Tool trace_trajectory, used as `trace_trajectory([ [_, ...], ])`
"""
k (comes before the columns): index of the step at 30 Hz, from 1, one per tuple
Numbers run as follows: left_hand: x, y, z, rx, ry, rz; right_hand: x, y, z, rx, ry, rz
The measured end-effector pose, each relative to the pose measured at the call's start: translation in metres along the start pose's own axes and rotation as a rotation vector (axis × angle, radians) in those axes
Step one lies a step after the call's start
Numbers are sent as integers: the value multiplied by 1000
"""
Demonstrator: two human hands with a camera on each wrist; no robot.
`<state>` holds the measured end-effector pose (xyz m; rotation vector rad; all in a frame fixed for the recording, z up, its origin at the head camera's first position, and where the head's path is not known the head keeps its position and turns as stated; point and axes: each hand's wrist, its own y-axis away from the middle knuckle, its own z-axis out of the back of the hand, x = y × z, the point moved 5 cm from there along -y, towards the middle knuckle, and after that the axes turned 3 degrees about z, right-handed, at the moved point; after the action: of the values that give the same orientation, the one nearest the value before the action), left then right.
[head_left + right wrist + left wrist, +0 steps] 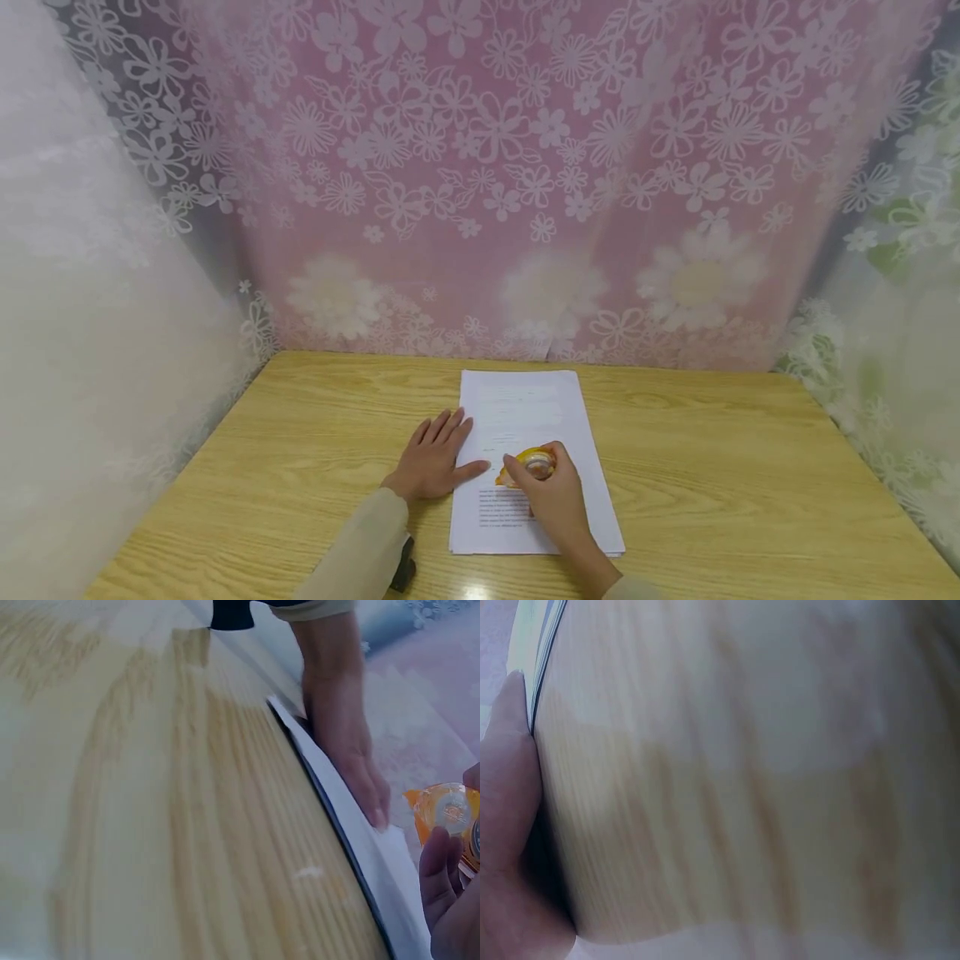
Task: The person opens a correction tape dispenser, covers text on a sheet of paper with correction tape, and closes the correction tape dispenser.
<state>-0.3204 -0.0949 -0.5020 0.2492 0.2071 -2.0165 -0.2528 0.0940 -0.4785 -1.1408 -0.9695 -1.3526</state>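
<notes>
Right hand (558,498): I pinch the orange tape dispenser (537,463) over the middle of the paper (517,393) | Left hand (433,463): I lay it, thumb spread, across the paper's left edge | Risk: pressing too lightly there could let the paper slide.

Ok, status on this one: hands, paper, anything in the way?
Right hand grips orange tape dispenser over paper, contact unclear. Left hand rests on paper's left edge. Right hand hides some print; no other obstruction seen.
</notes>
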Motion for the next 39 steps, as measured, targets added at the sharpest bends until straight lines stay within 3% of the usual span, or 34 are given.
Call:
trace_trajectory([
  [8,2,-1,-3,-14,-49,-8,-1,-3,-25,41,97,83],
  [13,0,-1,-1,-17,-22,-19,-5,-4,-25,18,163,108],
  [39,-7,3,9,18,-70,-3,-5,-4,-32,20,202,166],
])
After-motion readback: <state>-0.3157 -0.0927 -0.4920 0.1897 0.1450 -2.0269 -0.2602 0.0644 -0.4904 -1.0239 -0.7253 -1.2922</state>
